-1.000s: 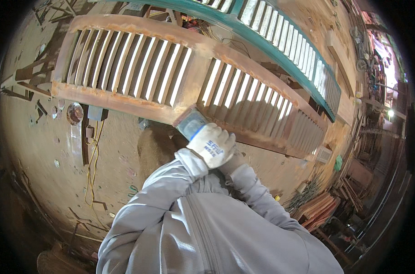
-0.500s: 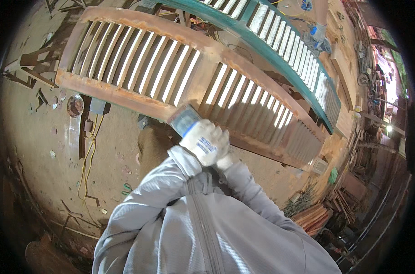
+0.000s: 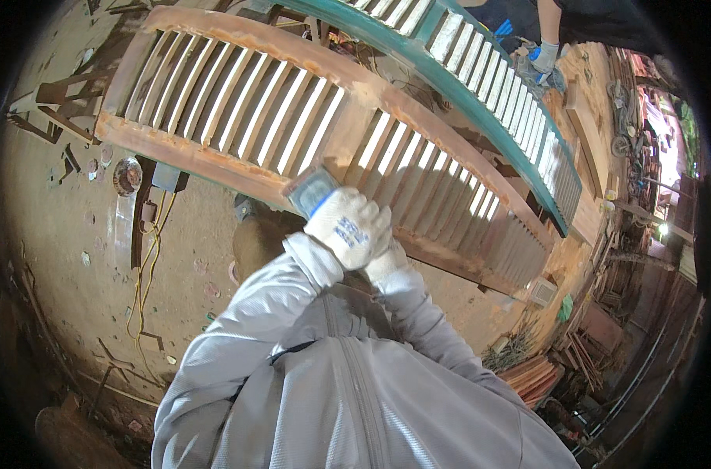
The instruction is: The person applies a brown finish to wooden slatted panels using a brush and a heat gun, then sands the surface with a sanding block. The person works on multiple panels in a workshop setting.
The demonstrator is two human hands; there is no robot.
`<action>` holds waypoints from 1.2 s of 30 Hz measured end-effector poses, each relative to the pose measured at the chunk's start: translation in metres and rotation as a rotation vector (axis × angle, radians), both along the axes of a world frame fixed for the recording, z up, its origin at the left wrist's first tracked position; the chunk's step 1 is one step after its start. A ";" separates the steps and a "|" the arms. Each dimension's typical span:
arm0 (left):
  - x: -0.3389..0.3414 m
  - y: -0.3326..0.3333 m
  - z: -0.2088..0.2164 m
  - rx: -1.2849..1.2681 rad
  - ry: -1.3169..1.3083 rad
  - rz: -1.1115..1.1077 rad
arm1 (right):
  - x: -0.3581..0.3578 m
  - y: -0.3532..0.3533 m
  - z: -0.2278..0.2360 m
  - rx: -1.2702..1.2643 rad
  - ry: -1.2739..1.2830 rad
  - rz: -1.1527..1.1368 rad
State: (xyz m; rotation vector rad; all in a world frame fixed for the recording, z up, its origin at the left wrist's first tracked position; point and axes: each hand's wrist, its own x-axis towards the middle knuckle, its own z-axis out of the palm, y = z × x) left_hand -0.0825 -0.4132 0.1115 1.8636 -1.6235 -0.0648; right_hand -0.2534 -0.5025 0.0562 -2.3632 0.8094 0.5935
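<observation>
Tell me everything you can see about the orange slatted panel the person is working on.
The orange slatted panel looks like wood, with a rusty orange, worn-looking coat. It has a frame around two bays of pale slanted slats, split by a broad upright. It lies raised above the dusty floor, beside a teal slatted panel. The gloved left hand presses a grey-blue block onto its near rail; the right hand sits behind.

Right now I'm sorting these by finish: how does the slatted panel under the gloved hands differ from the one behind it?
The near slatted panel has a bare orange-brown wooden frame; the far slatted panel has a teal-green frame. The near one lies under the person's gloved left hand, which holds a grey sanding tool against its frame; the right hand is tucked behind. At the far one, another person's gloved hand works. Both are long, with rows of pale slats.
</observation>
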 end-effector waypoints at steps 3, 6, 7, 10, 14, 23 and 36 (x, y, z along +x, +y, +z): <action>-0.001 -0.013 -0.007 -0.041 0.018 0.035 | 0.018 -0.010 0.024 0.047 0.103 -0.004; -0.036 -0.018 -0.009 0.069 0.025 -0.053 | -0.002 -0.005 0.022 -0.016 0.016 0.008; -0.047 -0.015 -0.016 -0.029 0.056 -0.044 | -0.015 -0.002 0.010 -0.055 -0.030 0.016; -0.042 0.001 -0.012 -0.063 0.053 0.001 | -0.048 0.003 -0.031 -0.152 -0.184 0.031; -0.008 0.005 -0.004 -0.006 0.048 0.095 | 0.030 -0.005 0.031 0.050 0.173 0.091; -0.056 -0.002 -0.016 -0.035 0.113 0.006 | -0.042 -0.007 0.000 -0.116 0.284 0.251; -0.064 0.007 -0.013 -0.033 0.113 0.062 | -0.047 -0.010 -0.007 -0.177 0.104 0.285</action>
